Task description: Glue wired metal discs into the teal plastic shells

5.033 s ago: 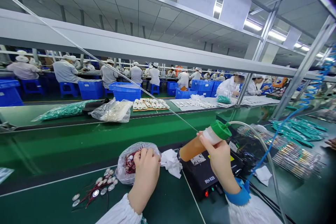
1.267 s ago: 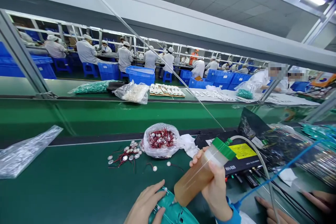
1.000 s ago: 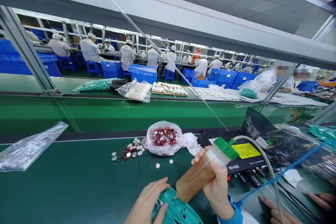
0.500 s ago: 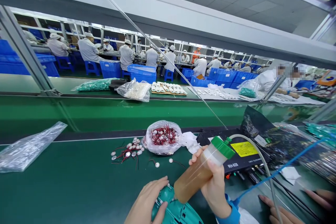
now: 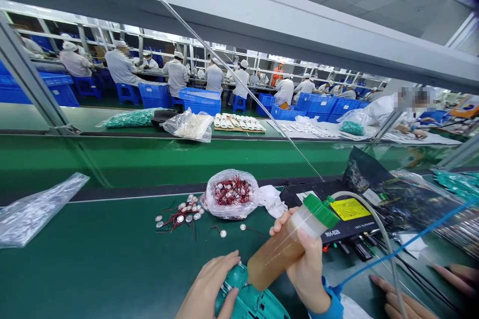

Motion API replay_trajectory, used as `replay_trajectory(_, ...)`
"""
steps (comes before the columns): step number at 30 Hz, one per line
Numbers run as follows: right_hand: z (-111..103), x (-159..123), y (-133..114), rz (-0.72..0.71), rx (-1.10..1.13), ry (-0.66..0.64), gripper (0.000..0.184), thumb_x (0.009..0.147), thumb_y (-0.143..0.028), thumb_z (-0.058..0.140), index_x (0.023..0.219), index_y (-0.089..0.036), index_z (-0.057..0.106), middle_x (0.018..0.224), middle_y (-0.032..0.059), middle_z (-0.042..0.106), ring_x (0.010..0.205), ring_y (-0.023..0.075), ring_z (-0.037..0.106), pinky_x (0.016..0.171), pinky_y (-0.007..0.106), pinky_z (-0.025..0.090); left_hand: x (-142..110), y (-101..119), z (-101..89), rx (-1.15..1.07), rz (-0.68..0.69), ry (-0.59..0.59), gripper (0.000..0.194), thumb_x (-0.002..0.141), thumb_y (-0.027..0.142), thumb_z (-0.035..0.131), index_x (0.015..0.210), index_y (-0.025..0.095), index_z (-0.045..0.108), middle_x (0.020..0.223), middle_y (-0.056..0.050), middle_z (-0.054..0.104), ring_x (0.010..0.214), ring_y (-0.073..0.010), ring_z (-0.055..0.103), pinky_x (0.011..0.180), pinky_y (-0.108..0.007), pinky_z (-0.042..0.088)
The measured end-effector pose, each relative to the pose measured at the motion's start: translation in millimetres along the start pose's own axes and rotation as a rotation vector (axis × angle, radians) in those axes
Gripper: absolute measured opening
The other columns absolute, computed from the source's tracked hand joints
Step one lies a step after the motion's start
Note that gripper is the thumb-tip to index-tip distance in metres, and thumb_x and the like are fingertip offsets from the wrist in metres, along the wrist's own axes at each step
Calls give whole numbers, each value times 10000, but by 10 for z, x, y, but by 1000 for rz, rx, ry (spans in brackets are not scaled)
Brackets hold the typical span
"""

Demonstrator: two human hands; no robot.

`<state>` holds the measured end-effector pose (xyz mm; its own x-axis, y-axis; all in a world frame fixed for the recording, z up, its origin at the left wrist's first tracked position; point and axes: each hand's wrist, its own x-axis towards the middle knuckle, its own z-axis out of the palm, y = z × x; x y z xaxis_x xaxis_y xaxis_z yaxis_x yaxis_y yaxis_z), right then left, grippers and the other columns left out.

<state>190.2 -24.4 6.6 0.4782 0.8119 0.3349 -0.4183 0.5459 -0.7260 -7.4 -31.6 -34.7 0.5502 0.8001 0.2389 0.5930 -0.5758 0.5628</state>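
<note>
In my right hand [image 5: 309, 264] is a glue dispensing syringe [image 5: 275, 254], a clear barrel of brown fluid with a green cap and a hose at its top. It tilts down to the left, its lower end over a teal plastic casing [image 5: 258, 301] at the bottom edge. My left hand [image 5: 209, 286] grips the casing's left side, thumb on the inside and fingers along the far rim. A blue band circles my right wrist. The syringe's tip is mostly hidden behind its barrel.
Beyond my hands are a bag of red-wired discs [image 5: 232, 194] and loose wired discs [image 5: 189, 212]. A black RH-928 box [image 5: 346, 232] stands right, with a blue cord [image 5: 407, 237] crossing near it. Another person's hand [image 5: 396, 296] is at lower right. Left lies a clear plastic bag [image 5: 41, 212].
The whole view has shifted slightly. My hands, the syringe and the casing keep nearly the same positions relative to each other.
</note>
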Motion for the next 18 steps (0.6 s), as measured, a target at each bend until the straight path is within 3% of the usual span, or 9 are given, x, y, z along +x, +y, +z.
replay_trajectory(11,-13,-2,-26,25,15,28,234,739,-359,632,934,-232,613,748,0,614,660,138,587,599,268,513,0,22,-16,35,11,6,388,884,280,497,1271,307,517,1280,0,615,1142,-206,599,905,-317,540)
replay_trajectory(18,-17,6,-16,17,21,20,234,745,-359,624,940,-230,609,748,4,606,627,151,585,548,283,501,-1,8,1,41,41,41,393,882,266,502,1274,297,513,1269,-8,625,1129,-197,608,909,-300,535)
